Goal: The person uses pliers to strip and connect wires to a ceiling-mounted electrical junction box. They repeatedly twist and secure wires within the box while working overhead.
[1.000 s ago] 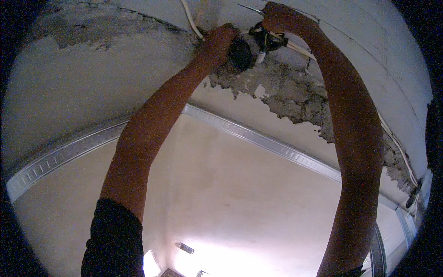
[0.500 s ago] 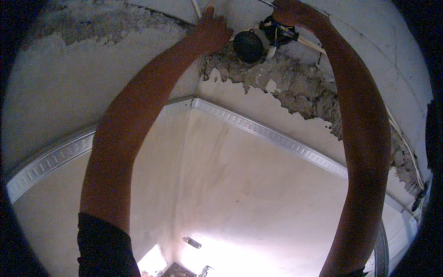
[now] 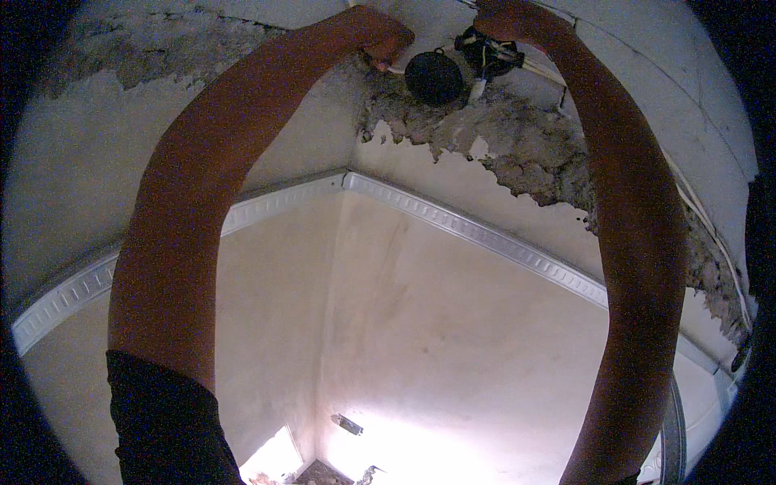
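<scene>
Both my arms reach up to the damaged ceiling edge. My left hand (image 3: 384, 39) is closed, its fingertips curled round a short length of white cable (image 3: 394, 70) left of the black lid. That round black lid (image 3: 434, 79) hangs beside an open black junction box (image 3: 489, 55) with several loose wires in it. Just above the box, my right hand (image 3: 505, 20) is closed, partly cut by the frame's top edge. A thin, pale shaft shows beside its fingers, too small to name. A white connector-like piece (image 3: 478, 89) dangles below the box.
Broken grey plaster (image 3: 525, 153) runs under the box. A slotted metal profile (image 3: 477, 234) follows both walls and meets in the corner. White cables (image 3: 707, 214) run down the right side. Bright light falls on the wall (image 3: 420, 323) low down.
My left hand has turned and bent over, its raised finger now curled down, and the forearm has swung left. The right hand stays at the box with little shift.
</scene>
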{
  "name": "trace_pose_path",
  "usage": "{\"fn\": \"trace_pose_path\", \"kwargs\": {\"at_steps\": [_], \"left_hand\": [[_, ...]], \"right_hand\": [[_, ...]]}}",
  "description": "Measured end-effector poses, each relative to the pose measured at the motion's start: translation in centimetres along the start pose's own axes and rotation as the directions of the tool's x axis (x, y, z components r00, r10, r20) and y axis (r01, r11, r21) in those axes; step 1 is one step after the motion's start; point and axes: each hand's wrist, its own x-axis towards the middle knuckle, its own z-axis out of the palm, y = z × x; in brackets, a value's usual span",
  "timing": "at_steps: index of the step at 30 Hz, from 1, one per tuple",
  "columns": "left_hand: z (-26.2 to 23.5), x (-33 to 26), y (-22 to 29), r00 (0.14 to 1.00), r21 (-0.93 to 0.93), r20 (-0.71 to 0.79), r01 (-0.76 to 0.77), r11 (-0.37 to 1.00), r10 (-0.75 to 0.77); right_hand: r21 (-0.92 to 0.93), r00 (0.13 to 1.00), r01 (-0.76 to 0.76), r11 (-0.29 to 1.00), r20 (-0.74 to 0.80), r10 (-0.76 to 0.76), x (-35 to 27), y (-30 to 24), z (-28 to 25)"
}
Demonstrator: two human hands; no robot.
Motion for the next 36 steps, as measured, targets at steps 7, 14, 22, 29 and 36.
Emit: {"fn": "trace_pose_path", "kwargs": {"at_steps": [7,14,22,29,36], "left_hand": [[3.7,2.8,-0.6,0.883,0.122,-0.458,-0.053,0.991,0.103],[3.2,3.7,0.3,0.889,0.155,-0.455,0.016,0.988,0.057],[2.9,2.3,0.0,0.908,-0.015,-0.42,-0.016,1.0,0.008],[2.1,2.5,3.0,0.926,-0.235,-0.355,0.042,0.971,-0.126],[5.2,3.5,1.9,0.822,-0.099,-0.566,0.007,0.995,-0.062]], "right_hand": [[0.143,0.992,-0.128,0.981,-0.002,0.13,-0.3,0.1,-0.2],[0.135,0.985,0.035,0.99,-0.174,-0.011,-0.1,1.7,0.7],[0.089,0.987,0.081,0.993,-0.143,-0.067,0.5,2.0,0.6],[-0.151,0.976,0.104,0.983,-0.175,-0.13,2.5,3.4,1.4],[-0.052,0.98,0.111,0.992,-0.159,-0.118,-0.5,1.8,0.9]]}}
